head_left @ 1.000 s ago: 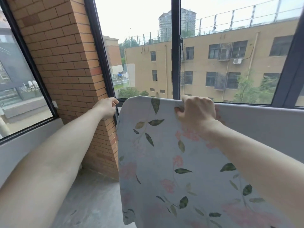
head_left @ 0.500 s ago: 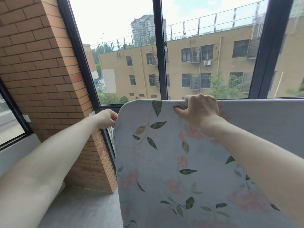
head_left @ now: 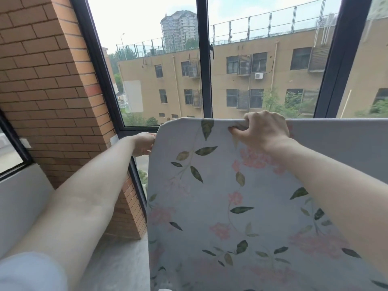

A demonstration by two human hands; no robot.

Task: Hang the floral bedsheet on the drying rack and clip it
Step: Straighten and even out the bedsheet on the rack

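Floral bedsheet (head_left: 220, 196) hangs draped over a horizontal top edge in front of the window (head_left: 168, 80); the bar beneath is hidden by the cloth. Pale fabric, green leaves, pink blossoms, falling straight down past the bottom of the view.

Right hand (head_left: 263, 131) sits on the top fold, fingers curled over the edge and bunching a pinch of cloth, knuckles up. Grip is firm and closed round the fabric.

Left hand (head_left: 144, 143) is at the sheet's left side edge, just below the rounded top corner, fingers curled against the hem; it appears to hold the edge, though the fingertips are hidden behind the cloth.

Both arms reach forward, the sheet spanning between the 2 hands and continuing right beyond the right hand.

Brick pillar (head_left: 52, 91) stands left of the sheet, apart from it. Concrete floor (head_left: 117, 263) below.
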